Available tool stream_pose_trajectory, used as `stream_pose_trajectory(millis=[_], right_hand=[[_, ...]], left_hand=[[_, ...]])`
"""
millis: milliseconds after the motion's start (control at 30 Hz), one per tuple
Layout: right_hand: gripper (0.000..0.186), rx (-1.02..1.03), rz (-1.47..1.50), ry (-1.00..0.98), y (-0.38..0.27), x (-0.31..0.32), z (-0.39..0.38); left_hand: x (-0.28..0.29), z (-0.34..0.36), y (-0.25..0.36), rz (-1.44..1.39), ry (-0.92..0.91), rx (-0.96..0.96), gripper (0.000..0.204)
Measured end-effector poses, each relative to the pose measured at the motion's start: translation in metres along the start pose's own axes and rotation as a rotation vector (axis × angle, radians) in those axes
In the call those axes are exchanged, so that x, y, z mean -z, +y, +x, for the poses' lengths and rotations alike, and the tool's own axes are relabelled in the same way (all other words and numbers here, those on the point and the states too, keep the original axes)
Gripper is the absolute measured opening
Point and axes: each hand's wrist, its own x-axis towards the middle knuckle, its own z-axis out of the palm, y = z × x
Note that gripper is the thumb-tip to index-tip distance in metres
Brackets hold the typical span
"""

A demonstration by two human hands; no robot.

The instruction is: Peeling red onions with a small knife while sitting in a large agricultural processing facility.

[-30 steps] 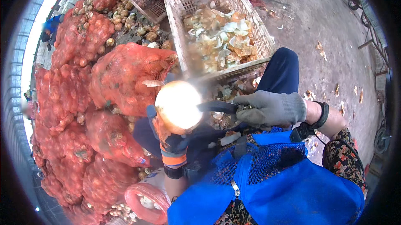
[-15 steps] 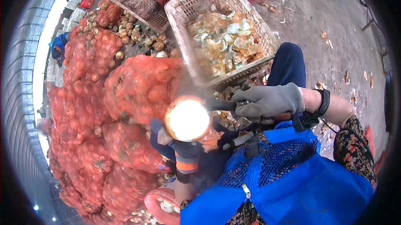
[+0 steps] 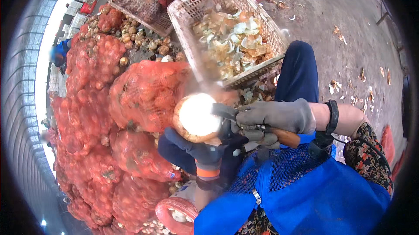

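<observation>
A partly peeled onion [image 3: 198, 118], its bared flesh glaring white and brown skin around its edge, rests in my gloved left hand [image 3: 204, 153]. The fingers of that hand curl round it from below. My right hand [image 3: 277, 116], in a grey glove, is closed on a knife [image 3: 286, 137] with a wooden handle. The dark blade points left and reaches the onion's right side; whether it cuts in I cannot tell. Beyond both hands, a dirty white plastic crate [image 3: 257, 74] holds loose onion skins [image 3: 238, 45].
Red mesh sacks of onions [image 3: 146, 95] are piled along the left. A second crate [image 3: 142, 1] and loose onions [image 3: 131, 30] lie behind. Near my left forearm stands a red-rimmed mesh bag [image 3: 174, 215] with white pieces inside. Skin scraps litter the concrete floor [image 3: 331, 51].
The onion has turned slightly in my left hand. My right hand has shifted and rotated, so the knife's wooden handle now shows and its blade overlaps the onion's right edge.
</observation>
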Motion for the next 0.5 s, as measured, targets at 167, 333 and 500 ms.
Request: stream_pose_trajectory(millis=[167, 333, 500], right_hand=[[0.025, 0.18, -0.274, 0.167, 0.01, 0.009, 0.005], [0.026, 0.025, 0.271, -0.122, 0.006, -0.012, 0.011], [0.031, 0.076, 0.555, -0.234, 0.013, 0.002, 0.017]], left_hand=[[-0.064, -0.009, 0.027, 0.308, 0.16, 0.119, 0.085], [-0.031, 0.01, 0.0, 0.207, -0.154, -0.437, 0.055], [-0.036, 0.024, -0.018, 0.606, 0.2, -0.775, 0.074]])
